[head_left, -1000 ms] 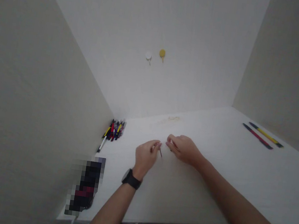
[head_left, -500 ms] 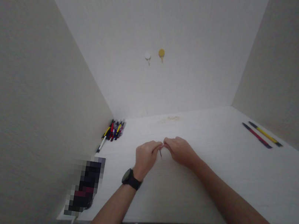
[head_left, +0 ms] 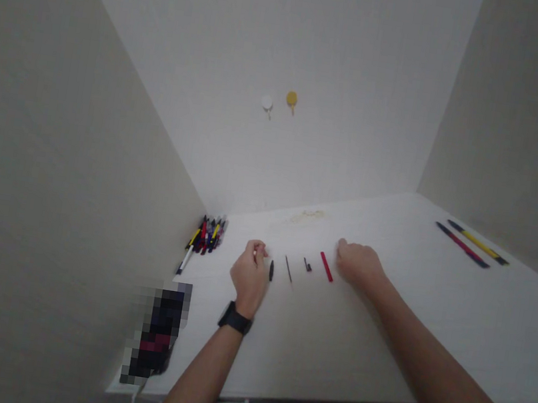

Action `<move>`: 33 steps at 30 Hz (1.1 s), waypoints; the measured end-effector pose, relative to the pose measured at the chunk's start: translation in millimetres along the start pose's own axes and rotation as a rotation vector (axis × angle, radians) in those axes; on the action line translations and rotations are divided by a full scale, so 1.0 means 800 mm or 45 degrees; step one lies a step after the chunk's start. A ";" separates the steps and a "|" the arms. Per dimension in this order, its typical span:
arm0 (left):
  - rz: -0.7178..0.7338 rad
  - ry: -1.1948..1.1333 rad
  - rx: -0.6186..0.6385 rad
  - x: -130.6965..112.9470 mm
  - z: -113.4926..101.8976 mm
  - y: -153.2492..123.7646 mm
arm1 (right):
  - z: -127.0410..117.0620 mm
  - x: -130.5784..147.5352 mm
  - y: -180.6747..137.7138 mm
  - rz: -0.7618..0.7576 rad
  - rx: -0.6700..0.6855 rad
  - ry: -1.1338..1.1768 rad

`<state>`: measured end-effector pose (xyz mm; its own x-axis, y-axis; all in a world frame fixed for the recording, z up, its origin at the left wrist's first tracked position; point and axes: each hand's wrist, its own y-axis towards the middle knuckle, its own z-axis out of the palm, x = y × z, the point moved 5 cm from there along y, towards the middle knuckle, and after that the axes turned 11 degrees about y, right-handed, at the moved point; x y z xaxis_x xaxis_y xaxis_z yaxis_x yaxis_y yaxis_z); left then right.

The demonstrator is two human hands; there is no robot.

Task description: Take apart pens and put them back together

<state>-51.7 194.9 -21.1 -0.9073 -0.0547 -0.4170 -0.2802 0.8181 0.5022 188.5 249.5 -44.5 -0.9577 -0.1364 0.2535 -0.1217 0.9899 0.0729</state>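
So the white counter (head_left: 382, 326) has a little row of pen pieces laid out between the two hands, and that row is basically the whole story. Going from the right grip (head_left: 358, 265) toward the left grip (head_left: 249, 272): a red barrel (head_left: 326, 266) just beside the right fingertips, then a small black clip piece (head_left: 307, 265), then a thin dark refill (head_left: 288, 268), then a short black cap (head_left: 271, 270) just beside the left hand. All of them lie with their long axis pointing roughly away from the body, tilted a bit, side by side and apart from each other.

The right grip is resting flat on the counter, fingers loose, nothing in it as far as I can see. The left grip is curled closed, pinching something tiny and pale at the fingertips; it's too small to say what. The watch (head_left: 234, 319) is on that wrist.

The red barrel is nearest the right hand, the cap nearest the left. Farther left of the left grip there's a bunch of pens (head_left: 206, 236) in the corner, and well off to the right two long pens (head_left: 469, 243) lie parallel.
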 end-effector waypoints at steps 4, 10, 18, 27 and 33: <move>-0.055 -0.011 0.023 0.005 0.003 0.002 | 0.005 0.001 0.000 -0.039 0.090 0.009; 0.047 -0.044 0.088 0.001 0.008 0.002 | 0.004 0.007 0.003 -0.131 0.104 -0.002; 0.047 -0.008 0.050 0.004 0.006 0.004 | 0.004 0.007 0.000 -0.153 0.066 0.032; -0.062 0.086 -0.005 0.031 0.004 0.012 | 0.007 0.002 0.002 -0.139 0.119 0.105; -0.081 0.158 0.054 0.044 0.007 0.011 | 0.002 -0.012 0.009 -0.001 -0.013 0.115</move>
<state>-84.2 203.4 -35.1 -0.9205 -0.1757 -0.3490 -0.3275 0.8339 0.4442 196.6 257.8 -48.0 -0.9300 -0.1402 0.3397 -0.1188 0.9894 0.0831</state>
